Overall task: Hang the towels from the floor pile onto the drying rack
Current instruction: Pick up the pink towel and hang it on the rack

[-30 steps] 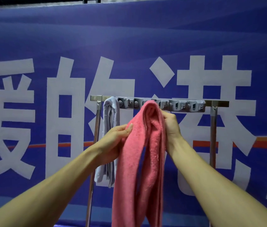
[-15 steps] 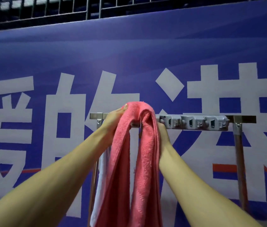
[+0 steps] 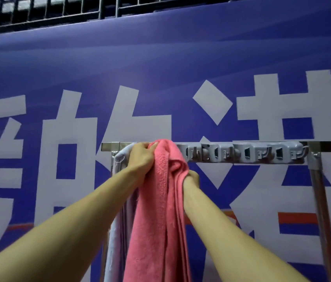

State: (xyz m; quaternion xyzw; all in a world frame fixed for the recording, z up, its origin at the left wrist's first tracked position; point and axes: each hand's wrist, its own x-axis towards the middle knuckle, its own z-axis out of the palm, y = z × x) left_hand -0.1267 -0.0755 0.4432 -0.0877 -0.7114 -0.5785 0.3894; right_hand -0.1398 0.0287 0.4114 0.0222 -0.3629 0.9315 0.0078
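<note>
Hang step: pink towel (image 3: 160, 200) going over the drying rack (image 3: 323, 146) rail, just beside the hung grey towel (image 3: 117, 241).
Both hands clamp it: left hand (image 3: 142, 157) fists the fold on the rail, right hand (image 3: 191, 178) grips the hanging side, fingers mostly hidden. Next, probably: even the halves, let go.

A pink terry-cloth towel (image 3: 160, 200), bunched into long vertical folds, lies with its top over the square top bar of a shiny metal drying rack (image 3: 323, 146), near the bar's left end, and hangs straight down. Just left of it and touching it, a pale grey towel (image 3: 117, 231) hangs over the same bar.
</note>
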